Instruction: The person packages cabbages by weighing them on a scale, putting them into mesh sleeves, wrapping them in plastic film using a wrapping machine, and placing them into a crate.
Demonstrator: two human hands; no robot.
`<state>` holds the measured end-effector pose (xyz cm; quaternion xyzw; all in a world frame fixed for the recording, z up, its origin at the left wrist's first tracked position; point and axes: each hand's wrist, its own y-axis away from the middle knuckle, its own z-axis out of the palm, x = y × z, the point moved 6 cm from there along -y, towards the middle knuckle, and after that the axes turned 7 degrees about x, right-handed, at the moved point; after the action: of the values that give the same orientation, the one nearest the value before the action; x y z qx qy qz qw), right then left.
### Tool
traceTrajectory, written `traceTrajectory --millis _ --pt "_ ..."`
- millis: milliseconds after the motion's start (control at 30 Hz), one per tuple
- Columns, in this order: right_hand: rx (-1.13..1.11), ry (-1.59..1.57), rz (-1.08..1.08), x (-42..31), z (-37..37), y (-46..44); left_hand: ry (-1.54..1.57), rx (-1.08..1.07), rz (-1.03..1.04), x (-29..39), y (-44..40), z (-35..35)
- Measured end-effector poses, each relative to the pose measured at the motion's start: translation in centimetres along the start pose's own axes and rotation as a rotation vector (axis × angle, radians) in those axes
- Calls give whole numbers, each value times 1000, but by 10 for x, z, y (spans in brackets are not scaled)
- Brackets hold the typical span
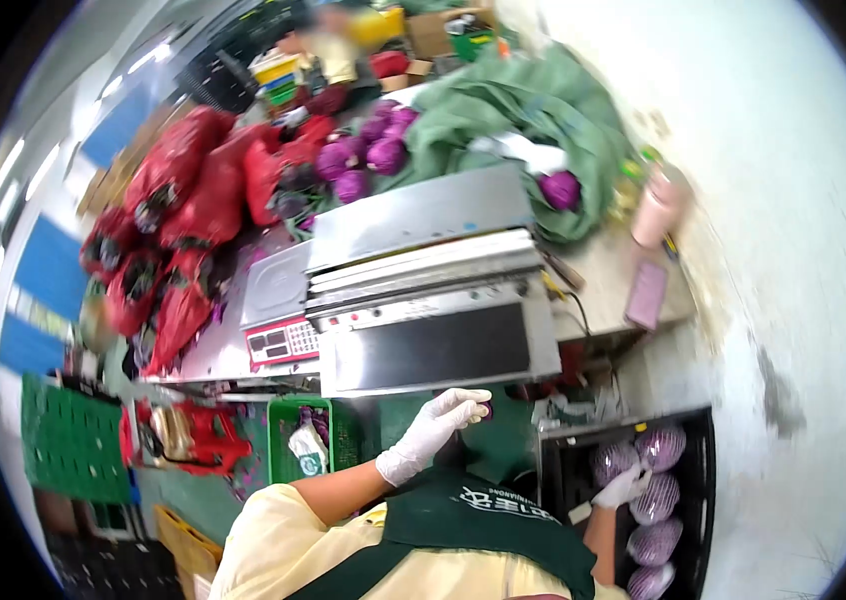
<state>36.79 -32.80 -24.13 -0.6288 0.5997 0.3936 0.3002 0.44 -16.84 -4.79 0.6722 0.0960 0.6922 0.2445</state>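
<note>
My left hand (448,412), in a white glove, is in front of the wrapping machine (433,345), its fingers closed around a small dark purple piece (486,408). At the lower right my right hand (623,487), also gloved, reaches into a black crate (568,465) and touches the wrapped purple cabbages there. One wrapped cabbage (661,447) lies just above that hand and another (655,499) beside it. The right fingertips are small and partly lost against the cabbages, so their grip is unclear.
A scale (281,343) stands left of the machine, near red sacks (213,190). Loose purple cabbages (386,155) and green cloth (513,100) lie behind. A pink bottle (659,205) and a phone (646,295) are at right. A green basket (343,435) sits below.
</note>
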Motion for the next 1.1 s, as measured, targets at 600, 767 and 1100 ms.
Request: traceTrajectory --millis 600,767,1100 --pt "-329 -59 -407 -199 224 169 472 631 167 169 -303 -528" --pt "-341 -79 -321 -201 242 173 316 785 -16 179 -466 -573" --pt "-329 -21 -236 -196 261 169 252 1303 -281 231 -542 -542"
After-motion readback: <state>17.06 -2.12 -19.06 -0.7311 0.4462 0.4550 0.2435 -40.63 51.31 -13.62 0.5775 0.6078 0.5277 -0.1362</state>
